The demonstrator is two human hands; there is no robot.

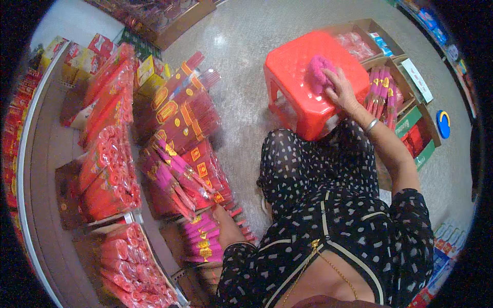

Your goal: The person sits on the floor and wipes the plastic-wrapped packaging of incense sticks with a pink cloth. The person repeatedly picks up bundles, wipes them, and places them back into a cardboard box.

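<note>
A red plastic stool [285, 57] stands in front of my knees. On its seat lies a bunched pink cloth [319, 75], and my right hand [341, 90] grips the edge of it with thumb and fingers. Low on the left, my left hand [228, 225] is against the shelf stock, beside pink-wrapped bundles of sticks [202, 240]. Just beyond it, more pink and red bundles [175, 173] in clear plastic lie at a slant over red packets [200, 159]. Those bundles hide the fingers of my left hand, so its hold is unclear.
Shelving on the left carries plastic-wrapped red bundles [111, 173] and yellow boxes [148, 73]. Right of the stool, open cardboard cartons [385, 57] hold packets and pink bundles [381, 92]. A blue round object [443, 124] lies on the speckled floor [242, 96].
</note>
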